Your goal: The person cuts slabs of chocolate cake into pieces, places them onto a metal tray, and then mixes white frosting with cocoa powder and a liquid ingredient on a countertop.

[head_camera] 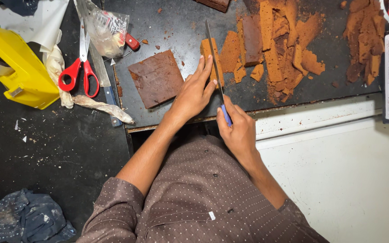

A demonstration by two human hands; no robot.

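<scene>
A dark worktop [176, 27] carries a brown slab [157, 78] and orange offcuts [284, 49]. The right hand [237, 130] is clenched on a blue-handled knife [215, 67] — blade pointing away, alongside an upright orange slice [210, 58]. The left hand [194, 92] lies open, fingers steadying that slice — the nearer hand.

Our left hand [194, 92] stretched forward, palm down, fingers flat and extended, forearm bare, sleeve bunched at elbow; our right hand [236, 128] curled in closed fist grip, knuckles up, wrist straight, both arms angling inward
</scene>
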